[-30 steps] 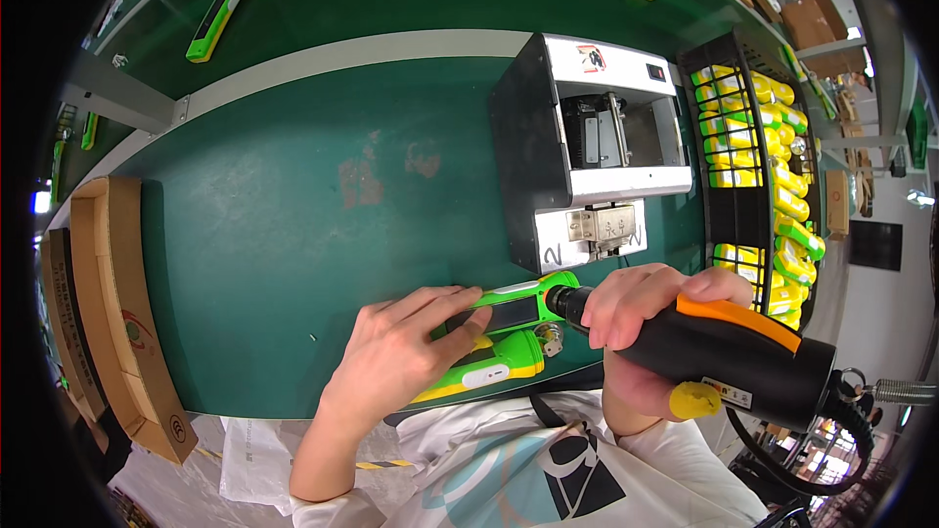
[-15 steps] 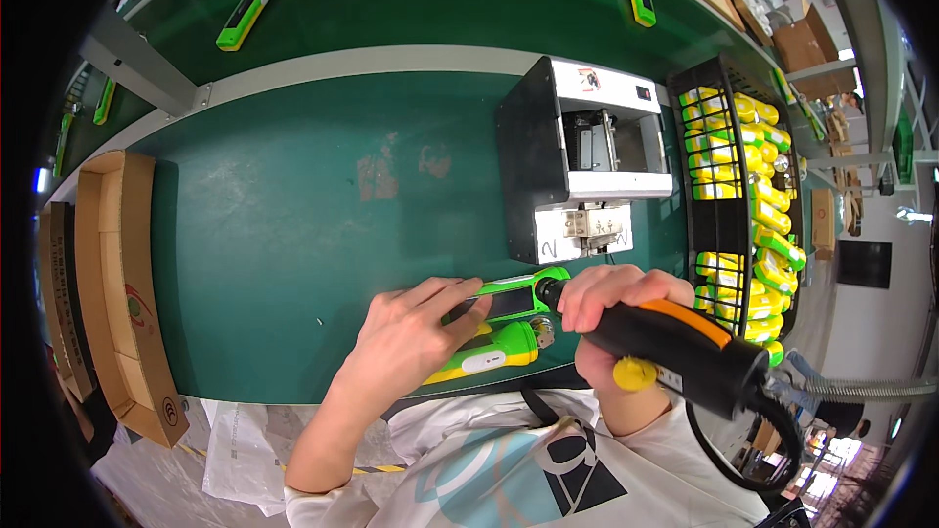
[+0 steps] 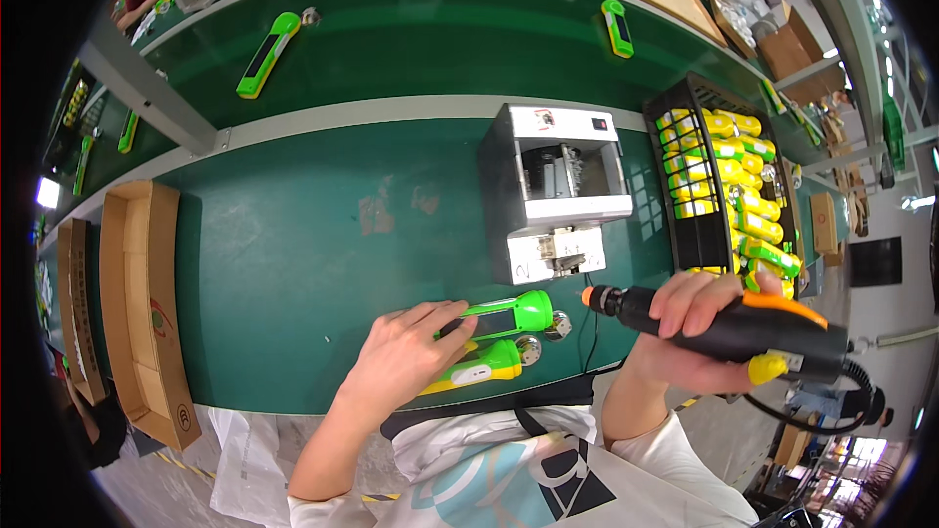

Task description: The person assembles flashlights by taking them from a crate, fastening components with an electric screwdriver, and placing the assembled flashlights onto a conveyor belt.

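My left hand (image 3: 409, 352) is closed over the handle of a green flashlight (image 3: 533, 312) with a dark panel, pressing it to the green bench. Its head points right, where a loose round silvery lamp part (image 3: 558, 326) sits beside it. Just nearer to me lies a second, yellow-and-green flashlight (image 3: 494, 362), with another silvery lamp part (image 3: 528, 349) at its end; my left hand partly covers it. My right hand (image 3: 690, 318) is wrapped round a black electric screwdriver (image 3: 636, 312) with an orange tip. The screwdriver points left, its tip in the air apart from the flashlights.
A black-and-white screw feeder (image 3: 567, 207) stands beyond the flashlights. To its right, a black crate (image 3: 699, 227) holds many yellow-green flashlights. An open cardboard box (image 3: 147, 303) lies at left. Behind a grey rail, more flashlights (image 3: 269, 56) lie on a green surface.
My right hand has drawn the screwdriver right, off the head of the green flashlight. My left hand has stayed on the flashlight. The whole view has tilted up somewhat.
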A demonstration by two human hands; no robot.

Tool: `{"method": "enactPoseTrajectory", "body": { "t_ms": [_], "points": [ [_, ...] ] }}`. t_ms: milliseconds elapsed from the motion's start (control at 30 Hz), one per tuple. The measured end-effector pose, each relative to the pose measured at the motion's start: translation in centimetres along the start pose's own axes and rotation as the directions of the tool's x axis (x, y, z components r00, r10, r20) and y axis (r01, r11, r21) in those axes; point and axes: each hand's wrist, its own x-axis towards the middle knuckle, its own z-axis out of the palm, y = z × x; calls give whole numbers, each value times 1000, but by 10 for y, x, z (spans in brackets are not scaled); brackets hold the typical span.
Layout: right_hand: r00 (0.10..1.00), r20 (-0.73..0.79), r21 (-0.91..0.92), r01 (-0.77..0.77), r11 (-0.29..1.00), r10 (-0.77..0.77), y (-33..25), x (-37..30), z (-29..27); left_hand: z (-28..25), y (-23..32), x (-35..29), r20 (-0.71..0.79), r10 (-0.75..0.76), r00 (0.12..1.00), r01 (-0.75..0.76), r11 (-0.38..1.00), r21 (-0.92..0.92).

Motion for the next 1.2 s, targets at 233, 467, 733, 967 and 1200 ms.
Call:
{"method": "enactPoseTrajectory", "body": {
  "t_ms": [233, 467, 733, 967, 1200],
  "points": [
    [997, 28, 109, -75, 991, 72, 20, 11, -15, 8, 4, 18, 19, -10, 1000, 11, 999, -49],
    [983, 124, 25, -141, 990, 137, 27, 9, -24, 12, 7, 34, 133, -32, 991, 37, 999, -37],
    [974, 136, -22, -177, 984, 179, 29, 8, -20, 13, 2, 29, 134, -25, 991, 33, 997, -63],
    [972, 163, -61, -160, 985, 168, 27, 7, -7, 5, -14, 20, 158, 7, 987, 13, 992, -127],
    [972, 145, -263, -141, 954, 184, 29, 1, 0, 6, -13, 14, 157, 27, 987, -14, 996, -84]
  ]
}}
